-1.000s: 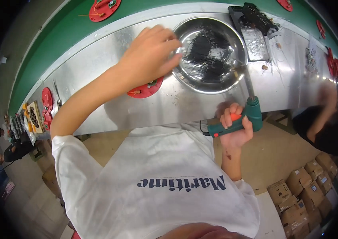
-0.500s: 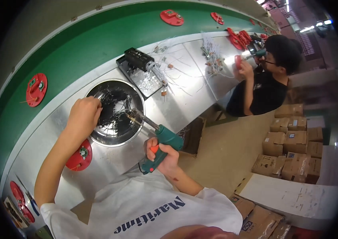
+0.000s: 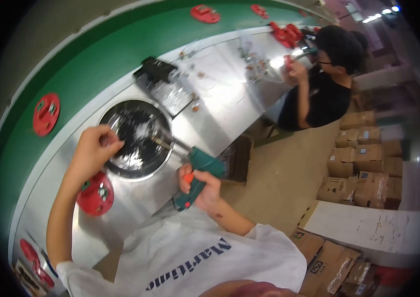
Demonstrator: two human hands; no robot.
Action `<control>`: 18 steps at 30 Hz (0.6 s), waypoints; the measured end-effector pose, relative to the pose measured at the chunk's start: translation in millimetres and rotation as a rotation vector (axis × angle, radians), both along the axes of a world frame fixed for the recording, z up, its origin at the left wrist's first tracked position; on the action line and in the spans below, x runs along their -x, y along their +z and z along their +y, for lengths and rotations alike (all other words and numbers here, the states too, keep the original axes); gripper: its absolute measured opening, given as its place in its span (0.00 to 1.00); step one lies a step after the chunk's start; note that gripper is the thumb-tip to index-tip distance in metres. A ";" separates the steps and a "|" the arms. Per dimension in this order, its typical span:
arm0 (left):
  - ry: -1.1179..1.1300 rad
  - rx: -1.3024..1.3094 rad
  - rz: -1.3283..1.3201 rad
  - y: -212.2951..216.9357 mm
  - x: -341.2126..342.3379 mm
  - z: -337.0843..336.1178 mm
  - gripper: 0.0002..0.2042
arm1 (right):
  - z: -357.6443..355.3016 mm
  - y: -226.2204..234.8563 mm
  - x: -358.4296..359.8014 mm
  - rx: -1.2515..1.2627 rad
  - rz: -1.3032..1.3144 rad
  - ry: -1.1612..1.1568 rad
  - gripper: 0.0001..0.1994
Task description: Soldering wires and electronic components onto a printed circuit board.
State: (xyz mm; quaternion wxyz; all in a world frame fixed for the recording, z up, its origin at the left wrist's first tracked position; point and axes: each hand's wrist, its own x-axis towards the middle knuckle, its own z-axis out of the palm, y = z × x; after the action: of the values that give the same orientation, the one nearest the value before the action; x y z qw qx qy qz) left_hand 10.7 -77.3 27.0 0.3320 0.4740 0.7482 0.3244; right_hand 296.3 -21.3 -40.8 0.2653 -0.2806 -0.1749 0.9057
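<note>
Our right hand (image 3: pixel 206 189) has its fingers wrapped around the handle of a teal soldering gun (image 3: pixel 205 163), though we cannot tell whether its orange trigger is pressed. The gun's barrel reaches forward and to the left of those fingers, its tip over the right part of a round metal bowl (image 3: pixel 138 177). Our left hand (image 3: pixel 91 154) is at the bowl's left rim, thumb and forefinger curled toward each other; whether they pinch anything thin, we cannot tell. Just to the right of these left fingertips, many dark thin pieces (image 3: pixel 136 116) lie in the bowl, so we judge that plenty is left there. Below the left fingers, a red disc (image 3: pixel 95 195) with small green parts lies on the metal surface (image 3: pixel 215 126), gripped by neither hand. Beyond the left fingers, another red disc (image 3: pixel 46 115) lies on the green strip. We take the work as partway along, with the gun ready in hand, but no join or finished piece is clear enough to confirm.
</note>
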 end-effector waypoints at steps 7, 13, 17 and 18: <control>-0.064 -0.081 -0.059 3.6 0.8 -1.0 0.07 | 0.7 6.8 0.1 -0.065 0.000 -0.076 0.14; -0.047 -0.071 -0.005 10.2 -6.4 0.8 0.06 | 10.3 6.7 -2.5 -0.068 -0.001 -0.048 0.14; 0.023 -0.158 0.054 -1.8 -5.6 -1.5 0.09 | 9.0 6.1 -3.8 -0.111 0.014 -0.032 0.14; 0.031 -0.240 0.086 -2.5 -7.0 -3.4 0.08 | 7.6 6.7 -4.8 -0.116 0.018 -0.028 0.14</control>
State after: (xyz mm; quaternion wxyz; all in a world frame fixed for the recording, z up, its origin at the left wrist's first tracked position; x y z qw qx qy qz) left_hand 17.7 -80.7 24.5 0.2352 0.5121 0.7249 0.3961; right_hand 301.1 -13.7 -34.1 0.2952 -0.2592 -0.2206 0.8928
